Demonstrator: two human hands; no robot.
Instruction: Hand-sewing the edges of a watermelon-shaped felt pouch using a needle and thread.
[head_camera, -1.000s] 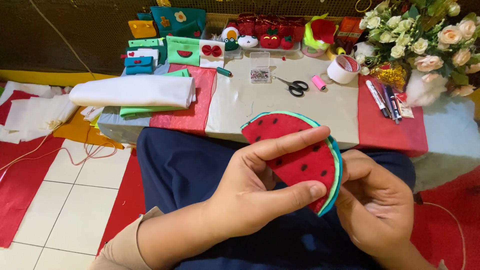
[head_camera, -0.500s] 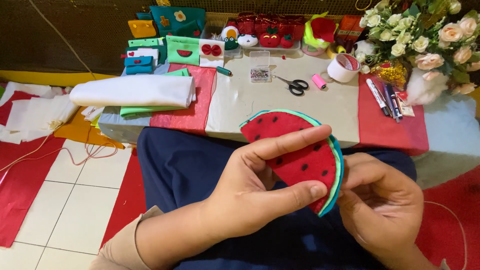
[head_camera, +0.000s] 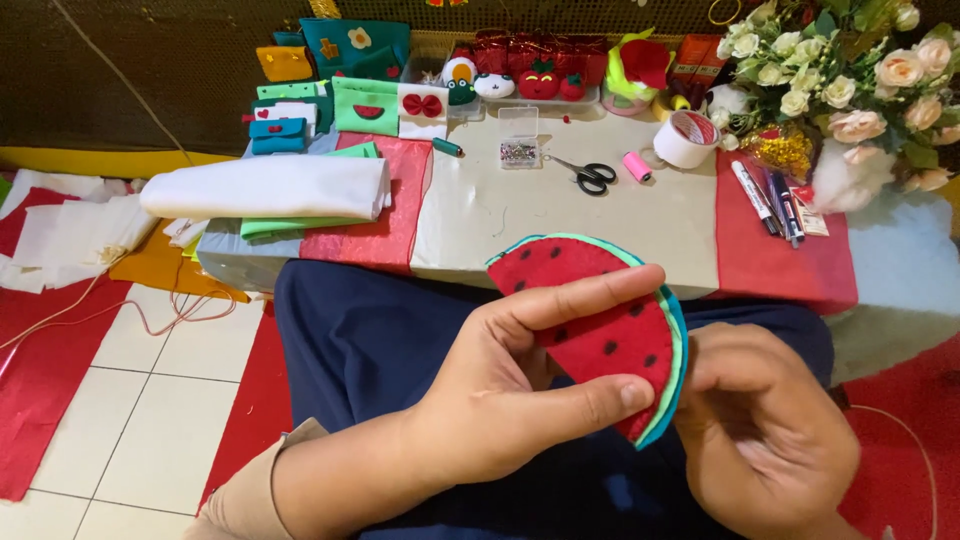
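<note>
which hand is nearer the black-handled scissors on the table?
Left, marginally. The left hand holds the red felt watermelon slice almost straight below the black-handled scissors; the right hand sits lower and off to the right.

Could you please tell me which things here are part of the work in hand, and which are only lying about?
In hand:
felt watermelon slice, gripped by the left hand
right hand, behind the slice's green edge

Lying about on the low table:
scissors
clear pin box
pink thread spool
tape roll
markers
folded white cloth
</note>
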